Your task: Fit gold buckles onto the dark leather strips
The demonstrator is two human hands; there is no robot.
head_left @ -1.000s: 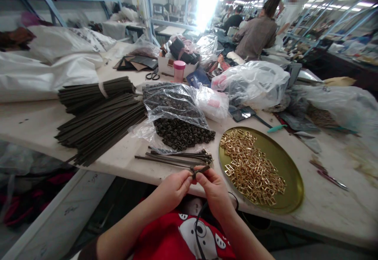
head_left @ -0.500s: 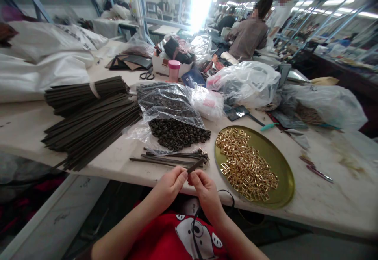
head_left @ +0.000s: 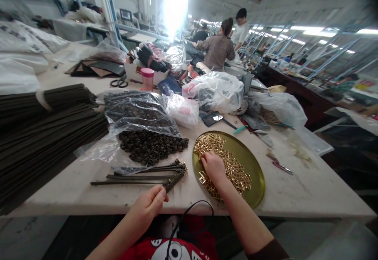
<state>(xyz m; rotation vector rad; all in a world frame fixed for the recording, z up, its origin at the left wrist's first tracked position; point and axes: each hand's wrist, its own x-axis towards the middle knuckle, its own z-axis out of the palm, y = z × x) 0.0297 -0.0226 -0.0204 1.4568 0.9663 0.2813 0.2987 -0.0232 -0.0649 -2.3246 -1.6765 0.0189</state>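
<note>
In front of me, at the table's near edge, my left hand (head_left: 153,201) is closed around a dark strap (head_left: 175,182), which points up and to the right. My right hand (head_left: 213,166) reaches into the golden round tray (head_left: 258,189), its fingers pinched down among small gold metal buckles (head_left: 236,169). Whether a buckle is between those fingertips is hidden. Several finished-looking dark straps with gold ends (head_left: 141,177) lie just beyond my left hand. Behind them, small dark loops (head_left: 153,145) spill from a clear plastic bag (head_left: 138,110).
Large bundles of dark strips (head_left: 44,134) fill the left side. A pink-lidded jar (head_left: 147,79), black scissors (head_left: 119,82), a phone (head_left: 212,119) and plastic bags (head_left: 215,92) stand farther back. Small snips (head_left: 282,167) lie right of the tray. Two people (head_left: 218,49) are in the background.
My right hand has left the strap and moved right into the tray of buckles. My left hand keeps the strap, lower and further left in view. The camera view has turned right.
</note>
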